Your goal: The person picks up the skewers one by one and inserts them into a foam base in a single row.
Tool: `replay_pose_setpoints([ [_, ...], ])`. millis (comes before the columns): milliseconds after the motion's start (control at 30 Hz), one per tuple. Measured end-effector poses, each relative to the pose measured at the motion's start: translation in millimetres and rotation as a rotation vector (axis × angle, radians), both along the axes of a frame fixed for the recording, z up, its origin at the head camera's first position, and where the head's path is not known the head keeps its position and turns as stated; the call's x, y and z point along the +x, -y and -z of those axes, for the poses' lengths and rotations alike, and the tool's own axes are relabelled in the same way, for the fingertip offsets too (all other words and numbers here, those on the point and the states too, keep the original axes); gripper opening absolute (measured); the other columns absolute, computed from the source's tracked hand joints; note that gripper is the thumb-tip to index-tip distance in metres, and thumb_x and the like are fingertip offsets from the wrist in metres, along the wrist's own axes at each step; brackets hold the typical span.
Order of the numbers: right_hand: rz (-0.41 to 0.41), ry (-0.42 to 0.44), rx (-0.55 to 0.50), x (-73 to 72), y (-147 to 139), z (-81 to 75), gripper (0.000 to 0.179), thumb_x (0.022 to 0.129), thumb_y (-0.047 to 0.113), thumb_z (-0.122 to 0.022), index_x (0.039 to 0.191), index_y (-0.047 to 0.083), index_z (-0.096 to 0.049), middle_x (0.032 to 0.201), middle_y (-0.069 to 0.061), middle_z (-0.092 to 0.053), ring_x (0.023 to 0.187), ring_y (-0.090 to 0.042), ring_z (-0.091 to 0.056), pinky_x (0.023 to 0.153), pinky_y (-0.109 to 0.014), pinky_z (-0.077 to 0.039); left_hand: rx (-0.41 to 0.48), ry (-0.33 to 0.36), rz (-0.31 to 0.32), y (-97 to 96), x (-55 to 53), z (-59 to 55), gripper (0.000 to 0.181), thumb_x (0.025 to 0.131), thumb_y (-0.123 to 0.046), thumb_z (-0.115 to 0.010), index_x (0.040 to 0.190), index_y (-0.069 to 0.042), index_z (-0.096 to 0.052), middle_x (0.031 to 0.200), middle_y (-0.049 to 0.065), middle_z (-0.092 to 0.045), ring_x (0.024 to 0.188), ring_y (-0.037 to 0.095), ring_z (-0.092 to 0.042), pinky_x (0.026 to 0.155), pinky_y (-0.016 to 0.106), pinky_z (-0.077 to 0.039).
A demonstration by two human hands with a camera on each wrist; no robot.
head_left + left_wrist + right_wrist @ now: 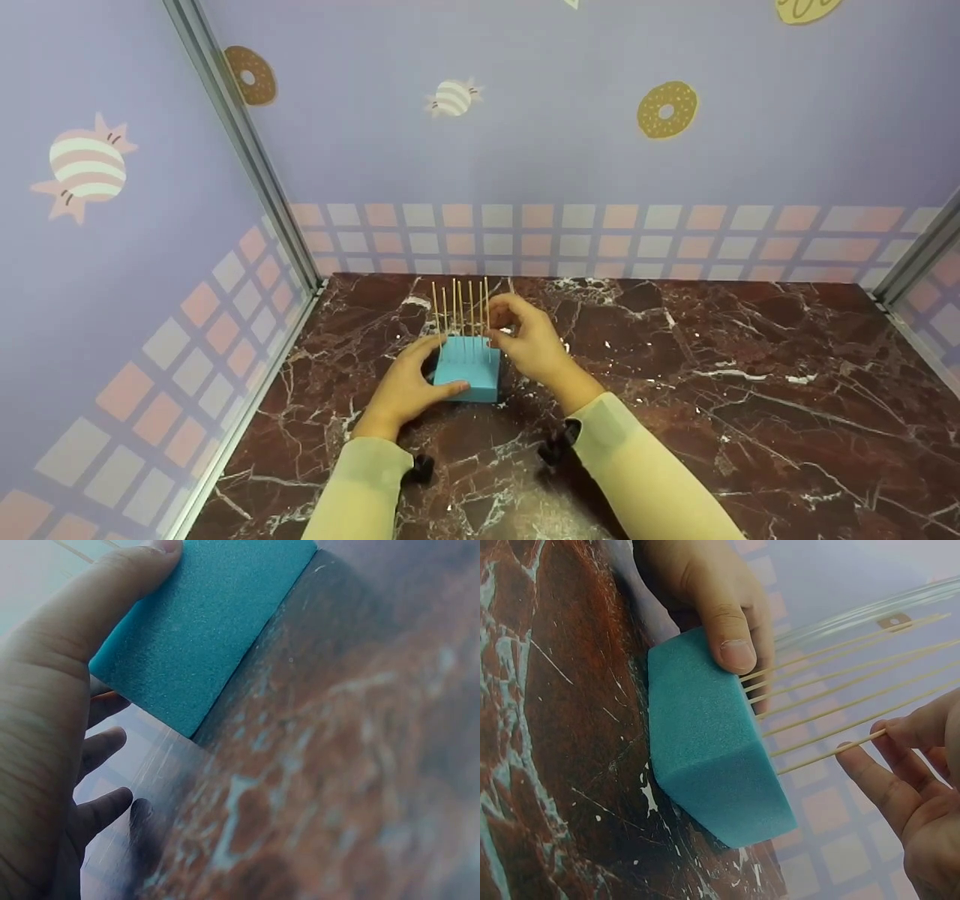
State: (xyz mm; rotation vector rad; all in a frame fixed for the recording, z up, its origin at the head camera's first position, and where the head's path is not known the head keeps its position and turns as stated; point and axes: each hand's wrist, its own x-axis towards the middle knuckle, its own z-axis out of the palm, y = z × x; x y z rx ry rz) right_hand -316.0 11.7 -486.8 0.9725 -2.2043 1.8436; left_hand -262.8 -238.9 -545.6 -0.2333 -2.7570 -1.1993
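Observation:
A light blue foam block [466, 393] lies on the dark marble table, with several thin wooden skewers [840, 694] standing upright in its top. My left hand [405, 384] grips the block from the left, thumb over the front edge and fingers round the far side. In the left wrist view that thumb [112, 589] lies along the edge of the block's face. On the right side, my right hand [534, 343] pinches one skewer [810, 762] between thumb and fingertips, partway up its length. The lower end of this skewer meets the block's top near its edge.
A patterned wall [525, 150] stands behind the table, and another wall [135, 247] rises at the left, joined by a metal corner post [251, 150]. Marble tabletop [750, 420] stretches to the right of the hands.

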Motion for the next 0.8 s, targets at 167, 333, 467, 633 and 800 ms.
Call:
replay_pose_setpoints([
  [167,0.005,-0.013,0.057,0.0,-1.5,0.8,0.034,0.097,-0.019,-0.073,0.124,0.002,-0.068,0.106,-0.023,-0.071,0.105,-0.046,-0.077,0.084,-0.047,-0.074,0.009,0.0,0.002,0.0,-0.6,0.9,0.107,0.082,-0.061,-0.099,0.167,-0.012,-0.056,0.177,0.014,-0.051,0.167,0.043,-0.043,0.139,0.067,-0.034],
  [333,0.015,-0.025,0.094,0.5,-2.5,1.8,0.033,0.099,-0.016,-0.074,0.125,0.003,-0.068,0.107,-0.024,-0.072,0.102,-0.034,-0.077,0.084,-0.041,-0.073,0.013,-0.008,0.005,0.0,-1.0,2.2,0.107,0.082,-0.06,-0.099,0.166,-0.01,-0.057,0.176,0.015,-0.052,0.166,0.044,-0.044,0.139,0.068,-0.035],
  [467,0.023,-0.024,0.092,0.5,-2.5,3.4,0.032,0.099,-0.015,-0.074,0.124,0.004,-0.068,0.104,-0.019,-0.072,0.099,-0.03,-0.077,0.084,-0.045,-0.073,0.018,-0.009,0.006,-0.1,-1.0,2.3,0.107,0.082,-0.06,-0.099,0.166,-0.01,-0.057,0.176,0.016,-0.052,0.166,0.045,-0.044,0.138,0.068,-0.035],
  [633,0.018,-0.019,0.085,0.2,-3.0,5.4,0.031,0.099,-0.015,-0.075,0.122,0.005,-0.068,0.101,-0.011,-0.071,0.097,-0.028,-0.076,0.084,-0.046,-0.072,0.014,0.004,0.0,-0.7,-0.6,1.4,0.106,0.082,-0.06,-0.099,0.167,-0.011,-0.057,0.177,0.015,-0.05,0.167,0.045,-0.043,0.138,0.068,-0.035],
  [800,0.0,-0.009,0.077,-1.3,-2.6,7.4,0.031,0.099,-0.015,-0.073,0.124,0.003,-0.067,0.101,-0.011,-0.069,0.098,-0.026,-0.074,0.086,-0.047,-0.073,0.013,0.01,-0.005,-0.4,-1.5,1.0,0.106,0.083,-0.061,-0.098,0.167,-0.011,-0.056,0.178,0.014,-0.049,0.168,0.044,-0.042,0.138,0.069,-0.035],
])
